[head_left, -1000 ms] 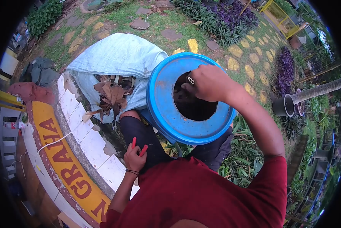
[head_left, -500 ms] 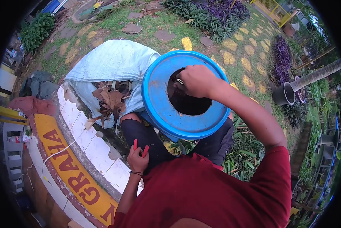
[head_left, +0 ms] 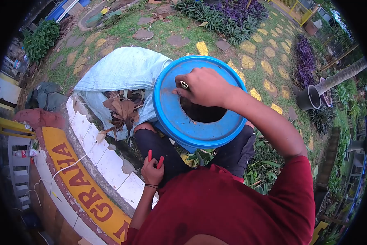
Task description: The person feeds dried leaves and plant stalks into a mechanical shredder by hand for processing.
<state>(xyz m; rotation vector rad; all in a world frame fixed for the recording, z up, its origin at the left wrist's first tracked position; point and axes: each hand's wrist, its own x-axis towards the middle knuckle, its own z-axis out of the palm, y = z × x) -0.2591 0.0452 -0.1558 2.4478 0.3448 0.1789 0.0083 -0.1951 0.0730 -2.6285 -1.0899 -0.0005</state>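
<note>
My right hand (head_left: 203, 86) is closed at the left rim of the round hole in a blue lid (head_left: 171, 110), fingertips down near the edge; whether it pinches anything is hidden. A ring shows on one finger. The dark hole (head_left: 204, 112) lies below and right of the hand. The blue container stands between my knees. My left hand (head_left: 152, 171) rests by my left thigh, wrapped round a tool with red handles (head_left: 160, 162). Left of the container, a pale blue woven sack (head_left: 122, 69) lies open with dry brown leaves (head_left: 122, 110) in its mouth.
A white-tiled edge (head_left: 97, 151) and a yellow lettered border (head_left: 85, 192) curve along the left. Grass with yellow stepping stones (head_left: 247, 62) lies ahead. Purple plants (head_left: 304, 61) and a black pot (head_left: 309, 98) with a trunk stand at the right.
My right hand has moved left and slightly down, from over the hole to its left rim. The left hand still holds the red-handled tool. The view has shifted slightly.
</note>
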